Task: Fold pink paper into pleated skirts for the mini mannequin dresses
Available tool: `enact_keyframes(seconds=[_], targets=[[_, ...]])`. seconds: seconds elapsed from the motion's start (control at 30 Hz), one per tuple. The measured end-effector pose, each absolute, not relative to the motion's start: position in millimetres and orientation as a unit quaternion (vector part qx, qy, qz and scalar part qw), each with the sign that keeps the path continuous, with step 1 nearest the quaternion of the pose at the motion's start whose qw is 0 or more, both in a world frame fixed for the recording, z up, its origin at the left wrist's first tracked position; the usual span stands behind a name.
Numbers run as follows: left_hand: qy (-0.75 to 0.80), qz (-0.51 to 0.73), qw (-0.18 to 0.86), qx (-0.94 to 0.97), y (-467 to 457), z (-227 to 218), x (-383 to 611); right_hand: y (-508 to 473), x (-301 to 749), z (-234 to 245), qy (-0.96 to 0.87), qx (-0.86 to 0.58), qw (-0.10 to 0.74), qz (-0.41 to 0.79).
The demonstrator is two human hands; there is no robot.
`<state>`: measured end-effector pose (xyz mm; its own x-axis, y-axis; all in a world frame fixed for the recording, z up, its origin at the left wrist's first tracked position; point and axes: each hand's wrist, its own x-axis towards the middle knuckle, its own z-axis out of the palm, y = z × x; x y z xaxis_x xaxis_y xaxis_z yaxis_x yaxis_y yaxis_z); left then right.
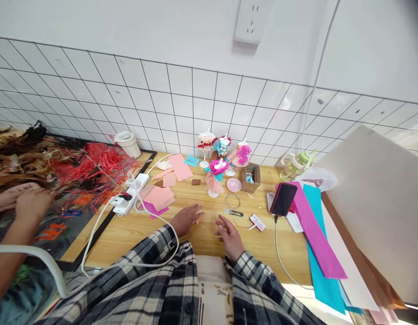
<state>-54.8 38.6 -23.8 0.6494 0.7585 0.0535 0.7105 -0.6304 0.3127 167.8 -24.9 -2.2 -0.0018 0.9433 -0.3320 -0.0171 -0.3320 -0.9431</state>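
Note:
My left hand lies palm down near the table's front edge, its fingers stretched over a few tiny paper scraps. To its right, my right hand is held with loosely bent fingers apart and nothing visible in them. Beyond the hands stands a small dress form with a pink paper skirt and a magenta ruffle. Thread snips and a wire ring lie just past my right hand, beside a small white-and-red packet.
Behind are more decorated dress forms, a pink bowl and a cardboard box. Peach paper and a power strip lie left; a phone and coloured sheets right. Another person's hands work at far left.

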Motion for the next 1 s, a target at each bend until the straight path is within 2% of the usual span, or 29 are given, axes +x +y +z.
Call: enact_keyframes(seconds=[0.13,0.23,0.47,0.63,0.7,0.8,1.0], targets=[[0.379,0.035,0.134,0.915,54,-28,-53,-31,166,-8,-0.462,-0.565,0.392,0.561],[0.378,0.038,0.158,0.912,56,-21,-51,-35,167,-11,-0.51,-0.564,0.379,0.527],[0.528,0.086,0.37,0.76,58,-8,-46,-31,170,5,-0.549,-0.573,0.383,0.474],[0.538,0.143,0.464,0.689,39,18,-31,-13,176,43,-0.555,-0.543,0.417,0.472],[0.534,0.212,0.534,0.62,28,38,-23,-5,178,61,-0.586,-0.517,0.422,0.46],[0.51,0.295,0.604,0.536,15,68,-12,2,177,82,-0.643,-0.499,0.435,0.386],[0.495,0.3,0.619,0.53,4,95,-3,0,175,86,-0.738,-0.476,0.439,0.188]])
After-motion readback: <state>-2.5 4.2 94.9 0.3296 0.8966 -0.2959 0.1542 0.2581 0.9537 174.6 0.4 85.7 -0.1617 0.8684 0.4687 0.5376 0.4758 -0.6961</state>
